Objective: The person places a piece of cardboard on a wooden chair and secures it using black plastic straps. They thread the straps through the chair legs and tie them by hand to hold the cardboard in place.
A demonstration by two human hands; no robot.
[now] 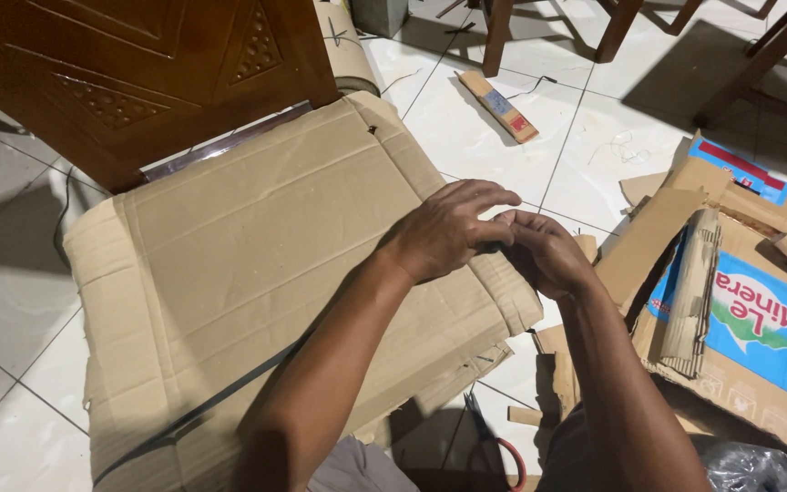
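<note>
A large sheet of brown cardboard [257, 273] lies draped over a wooden chair seat, under and left of both hands. The left hand [448, 228] and right hand [546, 253] meet over its right edge, fingers curled together around something too small to tell. Both forearms reach up from below. Scissors [494, 437] lie on the tile floor [485, 137] beneath.

Cardboard sheet [257, 273] on chair seat; box pile [740, 310] right, scissors [494, 442] below.
</note>
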